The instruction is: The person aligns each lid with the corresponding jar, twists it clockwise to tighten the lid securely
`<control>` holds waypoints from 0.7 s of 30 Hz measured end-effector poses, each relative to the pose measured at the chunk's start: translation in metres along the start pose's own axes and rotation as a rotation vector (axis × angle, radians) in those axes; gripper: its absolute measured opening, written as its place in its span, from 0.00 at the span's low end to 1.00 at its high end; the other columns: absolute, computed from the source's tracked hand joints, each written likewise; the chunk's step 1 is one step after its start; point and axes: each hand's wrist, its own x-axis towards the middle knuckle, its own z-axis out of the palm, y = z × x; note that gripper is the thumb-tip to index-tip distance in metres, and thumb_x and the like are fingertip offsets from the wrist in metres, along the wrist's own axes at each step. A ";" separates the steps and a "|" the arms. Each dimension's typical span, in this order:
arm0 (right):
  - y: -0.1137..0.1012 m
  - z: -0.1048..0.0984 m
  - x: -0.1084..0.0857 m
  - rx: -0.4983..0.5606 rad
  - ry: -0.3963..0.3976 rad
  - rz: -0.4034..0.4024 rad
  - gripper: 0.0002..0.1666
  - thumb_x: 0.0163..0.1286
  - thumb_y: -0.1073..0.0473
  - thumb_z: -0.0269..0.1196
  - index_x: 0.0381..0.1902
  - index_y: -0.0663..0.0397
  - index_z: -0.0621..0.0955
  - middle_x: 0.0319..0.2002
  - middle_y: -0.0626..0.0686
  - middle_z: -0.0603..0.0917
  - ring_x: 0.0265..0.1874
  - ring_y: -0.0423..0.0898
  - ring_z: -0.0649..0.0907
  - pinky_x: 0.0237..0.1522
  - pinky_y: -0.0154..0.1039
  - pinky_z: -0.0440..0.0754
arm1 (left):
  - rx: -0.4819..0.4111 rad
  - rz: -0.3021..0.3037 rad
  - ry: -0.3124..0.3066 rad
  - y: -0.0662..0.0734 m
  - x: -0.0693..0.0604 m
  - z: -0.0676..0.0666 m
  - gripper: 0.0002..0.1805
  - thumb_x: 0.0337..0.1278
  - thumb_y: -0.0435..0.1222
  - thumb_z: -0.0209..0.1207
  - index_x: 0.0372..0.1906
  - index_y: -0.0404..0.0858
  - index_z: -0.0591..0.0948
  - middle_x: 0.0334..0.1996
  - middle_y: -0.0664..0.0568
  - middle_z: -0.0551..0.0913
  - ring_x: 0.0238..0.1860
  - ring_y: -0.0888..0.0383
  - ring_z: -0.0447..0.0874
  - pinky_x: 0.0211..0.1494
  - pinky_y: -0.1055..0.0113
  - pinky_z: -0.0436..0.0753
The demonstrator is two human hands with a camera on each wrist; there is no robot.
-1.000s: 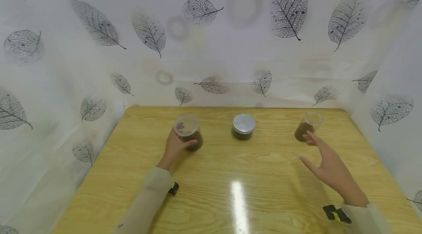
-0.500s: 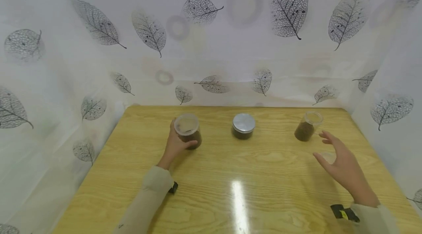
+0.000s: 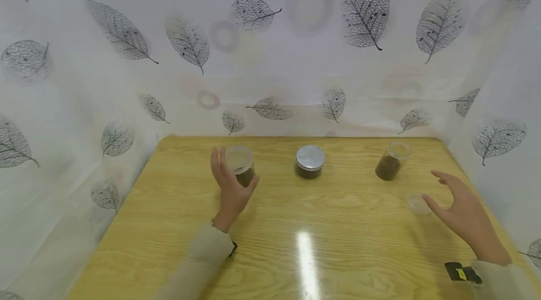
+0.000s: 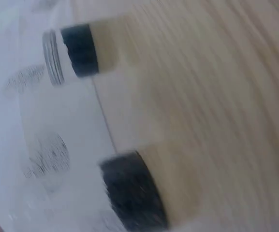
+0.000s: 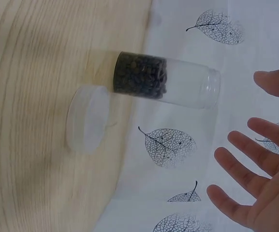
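Observation:
On the left of the table stands a clear jar (image 3: 244,175) with dark contents. My left hand (image 3: 233,189) is beside it, fingers raised and thumb spread, not curled round it; contact cannot be told. A smaller open clear jar (image 3: 389,166) stands at the right, part filled with dark beans (image 5: 140,75) in the right wrist view. A translucent white lid (image 3: 419,204) lies on the table in front of it. My right hand (image 3: 469,215) hovers just right of the lid, fingers spread and holding nothing.
A low jar with a silver lid (image 3: 310,158) and dark contents stands between the two clear jars. Behind the wooden table (image 3: 270,234) hangs a white cloth (image 3: 270,65) printed with leaves, which also runs along both sides.
My left hand's fingers have come off the left jar and lifted. My right hand has moved right, away from the small jar, and the lid now shows on the table.

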 end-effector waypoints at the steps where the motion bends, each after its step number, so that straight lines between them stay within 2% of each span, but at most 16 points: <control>1: 0.003 -0.001 0.000 -0.004 -0.013 -0.005 0.37 0.59 0.61 0.66 0.63 0.66 0.66 0.55 0.73 0.71 0.49 0.70 0.71 0.43 0.63 0.66 | -0.003 0.038 0.013 0.007 -0.001 0.005 0.55 0.49 0.59 0.60 0.72 0.34 0.46 0.72 0.35 0.39 0.73 0.40 0.35 0.66 0.31 0.48; 3: 0.009 -0.002 -0.001 -0.023 -0.034 -0.022 0.34 0.58 0.61 0.67 0.60 0.67 0.69 0.55 0.73 0.71 0.49 0.70 0.71 0.44 0.63 0.67 | -0.023 0.094 0.019 0.022 -0.001 0.017 0.52 0.47 0.50 0.63 0.71 0.33 0.49 0.72 0.34 0.41 0.73 0.40 0.38 0.67 0.33 0.49; 5: 0.015 -0.002 -0.002 -0.051 -0.065 -0.034 0.33 0.57 0.60 0.68 0.57 0.66 0.71 0.55 0.72 0.72 0.49 0.70 0.71 0.44 0.64 0.68 | -0.055 0.116 -0.011 0.037 -0.003 0.030 0.52 0.42 0.43 0.66 0.70 0.31 0.51 0.72 0.35 0.43 0.73 0.40 0.40 0.69 0.35 0.50; 8: 0.023 0.001 -0.003 -0.092 -0.120 -0.037 0.33 0.55 0.56 0.69 0.56 0.65 0.72 0.55 0.71 0.72 0.49 0.71 0.71 0.42 0.65 0.69 | -0.110 0.115 -0.109 0.059 -0.006 0.053 0.55 0.36 0.39 0.69 0.70 0.31 0.51 0.72 0.37 0.44 0.73 0.40 0.42 0.71 0.39 0.51; 12: 0.031 0.006 -0.003 -0.120 -0.196 -0.019 0.34 0.55 0.53 0.70 0.55 0.63 0.73 0.55 0.71 0.72 0.49 0.71 0.72 0.42 0.66 0.70 | -0.197 0.075 -0.297 0.084 -0.011 0.089 0.55 0.41 0.41 0.70 0.71 0.34 0.48 0.72 0.38 0.46 0.73 0.42 0.44 0.72 0.43 0.54; 17: 0.035 0.008 -0.002 -0.103 -0.277 0.018 0.35 0.56 0.50 0.68 0.56 0.64 0.72 0.56 0.71 0.72 0.51 0.72 0.71 0.44 0.69 0.69 | -0.319 -0.033 -0.531 0.110 -0.010 0.137 0.52 0.48 0.42 0.67 0.73 0.40 0.47 0.72 0.41 0.48 0.74 0.48 0.46 0.73 0.49 0.57; 21: 0.038 0.011 -0.002 -0.096 -0.319 0.030 0.36 0.57 0.49 0.68 0.57 0.65 0.71 0.56 0.71 0.72 0.51 0.72 0.72 0.45 0.68 0.70 | -0.364 -0.127 -0.638 0.124 -0.002 0.177 0.49 0.50 0.42 0.66 0.72 0.41 0.50 0.72 0.45 0.53 0.72 0.51 0.52 0.73 0.54 0.58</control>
